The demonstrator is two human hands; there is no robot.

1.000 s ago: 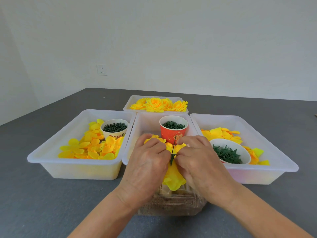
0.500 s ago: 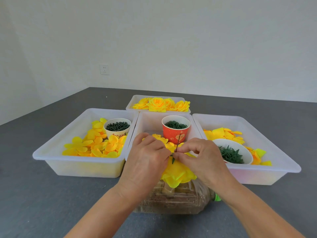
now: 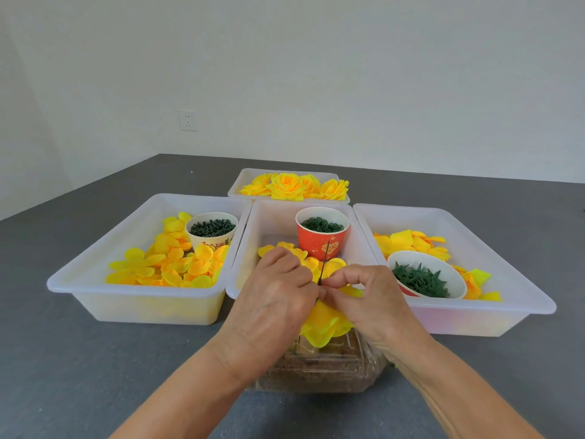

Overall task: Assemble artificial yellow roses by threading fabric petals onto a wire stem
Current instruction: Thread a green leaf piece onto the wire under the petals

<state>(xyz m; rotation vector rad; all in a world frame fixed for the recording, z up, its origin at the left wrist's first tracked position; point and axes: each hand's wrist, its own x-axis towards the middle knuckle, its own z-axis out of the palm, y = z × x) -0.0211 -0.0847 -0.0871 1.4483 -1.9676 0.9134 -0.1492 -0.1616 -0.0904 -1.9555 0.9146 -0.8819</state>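
We see both hands meeting at the near rim of the middle bin point(image 3: 243, 280): the left hand point(image 3: 275, 299) curls over the yellow petals point(image 3: 323, 324) while the right hand point(image 3: 364, 296) pinches the thin wire stem point(image 3: 325, 261), which stands almost upright in front of the red cup point(image 3: 321, 242). The petals hang over a clear bottle point(image 3: 319, 369) lying just before the bins (left bin point(image 3: 133, 308) and right bin point(image 3: 468, 321) flank closely), with bare grey table point(image 3: 79, 369) open on either side.
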